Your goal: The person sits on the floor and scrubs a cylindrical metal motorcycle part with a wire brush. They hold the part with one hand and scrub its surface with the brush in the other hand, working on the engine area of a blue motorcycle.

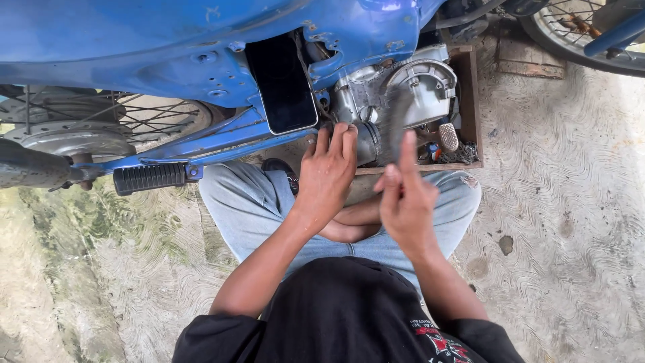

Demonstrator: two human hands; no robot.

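Two hands work at the engine of a blue motorbike.

The person sits cross-legged on the ground, close to the blue motorbike (168,47), so the engine (403,87) is easy to reach. The left hand (327,176) is open, and its fingers rest flat on the round metal part of the engine, maybe to hold steady. The right hand (405,202) is closed around a dark brush (398,124), which looks blurry and points up at the engine cover. A black phone (282,84) leans on the bike frame, just beside the engine. A wooden box (470,101) with small tools lies under the engine. A black foot peg (149,178) sticks out on the left.
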